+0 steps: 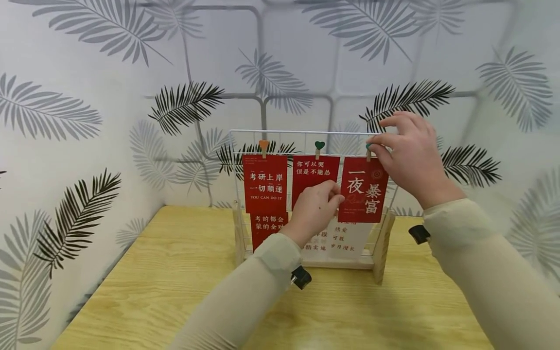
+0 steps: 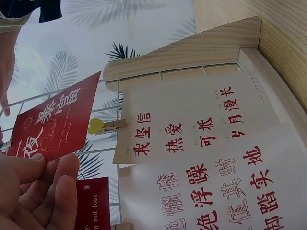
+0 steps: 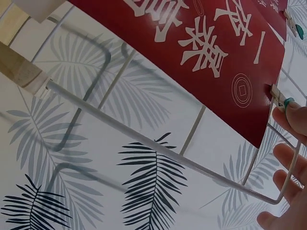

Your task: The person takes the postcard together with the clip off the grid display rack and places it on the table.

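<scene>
A red card with large white characters hangs at the right end of a white wire grid. My left hand pinches this card's left edge between thumb and fingers, as the left wrist view shows closely. At its top edge, my right hand pinches a small wooden clip with a teal top between thumb and forefinger. The right hand's other fingers reach behind the grid's top corner. Partly hidden behind my left hand is a second red card, held by a green heart clip.
Another red card hangs at the left from an orange clip. Lower down are a red card and white cards, one under a yellow clip. Wooden feet support the grid on a wood-grain table, before a leaf-patterned wall.
</scene>
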### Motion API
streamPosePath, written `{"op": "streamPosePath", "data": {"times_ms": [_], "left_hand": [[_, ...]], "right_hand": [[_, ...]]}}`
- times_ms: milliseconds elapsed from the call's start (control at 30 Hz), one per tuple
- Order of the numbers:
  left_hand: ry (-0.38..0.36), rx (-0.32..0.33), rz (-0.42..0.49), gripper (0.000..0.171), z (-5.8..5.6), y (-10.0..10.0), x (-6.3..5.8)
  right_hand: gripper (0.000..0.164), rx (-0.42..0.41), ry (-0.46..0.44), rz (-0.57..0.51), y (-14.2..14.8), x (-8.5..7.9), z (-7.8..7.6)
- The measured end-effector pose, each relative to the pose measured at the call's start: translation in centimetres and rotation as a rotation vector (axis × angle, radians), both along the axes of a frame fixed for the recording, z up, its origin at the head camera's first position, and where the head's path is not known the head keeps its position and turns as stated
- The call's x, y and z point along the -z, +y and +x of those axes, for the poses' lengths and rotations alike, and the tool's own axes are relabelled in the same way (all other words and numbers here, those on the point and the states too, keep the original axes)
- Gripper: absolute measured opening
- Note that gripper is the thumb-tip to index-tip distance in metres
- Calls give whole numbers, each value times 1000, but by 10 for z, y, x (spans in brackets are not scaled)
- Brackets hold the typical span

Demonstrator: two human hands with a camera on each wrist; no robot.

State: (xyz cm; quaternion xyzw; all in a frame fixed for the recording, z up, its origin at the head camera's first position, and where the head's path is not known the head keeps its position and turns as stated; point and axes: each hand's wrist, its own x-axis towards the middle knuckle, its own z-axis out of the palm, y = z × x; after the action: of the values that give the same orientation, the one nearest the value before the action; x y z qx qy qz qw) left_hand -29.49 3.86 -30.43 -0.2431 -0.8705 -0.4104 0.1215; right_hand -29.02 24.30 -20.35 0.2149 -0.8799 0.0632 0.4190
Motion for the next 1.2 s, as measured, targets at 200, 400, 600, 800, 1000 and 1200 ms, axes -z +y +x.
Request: {"op": "streamPosePath", "data": {"times_ms": [200,400,600,800,1000,1200], "left_hand": [[-21,11,21,7,0,0,1],[-5,21,27,6,0,-1,0],[-4,25,31,7,-2,-4,-1],[0,13,27,7,-2,-7,1],[1,30,41,8,0,-9,4],[2,40,57,8,4,-10,11]], "right_hand": [[11,3,-16,-48,-2,0,2],[7,-33,-7,-85,0,5,1],[7,-47,7,-95,-1,5,2],[9,-79,34,-124,-1,4,2],[8,-85,25,-221,4,4,5],[10,-71,-25,-265,11,8,9]]}}
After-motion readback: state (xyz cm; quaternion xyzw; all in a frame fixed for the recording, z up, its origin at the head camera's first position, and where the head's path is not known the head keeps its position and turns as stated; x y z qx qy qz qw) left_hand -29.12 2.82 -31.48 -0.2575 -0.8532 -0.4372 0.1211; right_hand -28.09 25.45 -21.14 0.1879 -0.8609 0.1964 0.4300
